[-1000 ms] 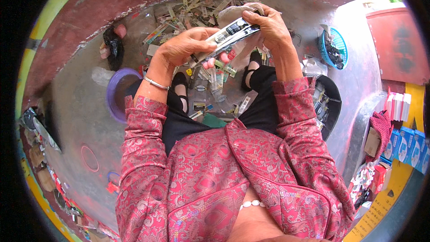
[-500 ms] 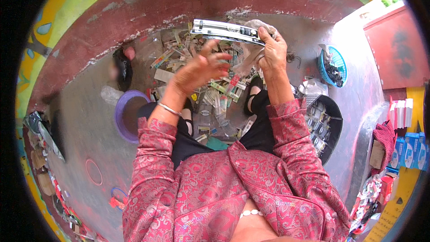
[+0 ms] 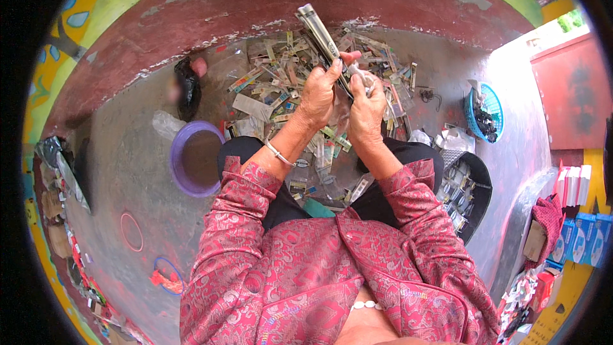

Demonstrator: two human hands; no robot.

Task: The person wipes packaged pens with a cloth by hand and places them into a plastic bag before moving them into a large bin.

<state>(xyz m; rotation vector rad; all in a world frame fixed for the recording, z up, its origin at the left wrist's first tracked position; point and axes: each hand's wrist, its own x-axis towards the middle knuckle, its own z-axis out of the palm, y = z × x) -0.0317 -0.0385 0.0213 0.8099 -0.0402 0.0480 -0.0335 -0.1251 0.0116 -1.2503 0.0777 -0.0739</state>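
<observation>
My left hand (image 3: 320, 94) is closed around the lower part of a bundle of long, narrow, silver and black strips (image 3: 319, 30). The bundle tilts, its far end pointing up and left toward the wall. Close beside it, my right hand (image 3: 366, 114) is closed at the bundle's lower end, with a crumpled whitish piece (image 3: 361, 76) at its fingertips. Whether that piece is cloth or plastic I cannot tell. My fingers hide the lower end of the bundle. Below, a heap of flat, narrow plastic packages (image 3: 254, 107) covers the floor.
To the left stand a purple basin (image 3: 181, 182) and a black plastic bag (image 3: 188, 99). On the right are a black tub (image 3: 483, 182) of small packaged items and a blue basket (image 3: 495, 107) with dark contents. Blue boxes (image 3: 582, 239) line the right edge. A red-brown wall (image 3: 211, 9) rises beyond the heap.
The bundle has swung from nearly level to steeply tilted and come closer to my body. My left hand, open and moving before, has taken hold of it. My right hand has shifted down and left.
</observation>
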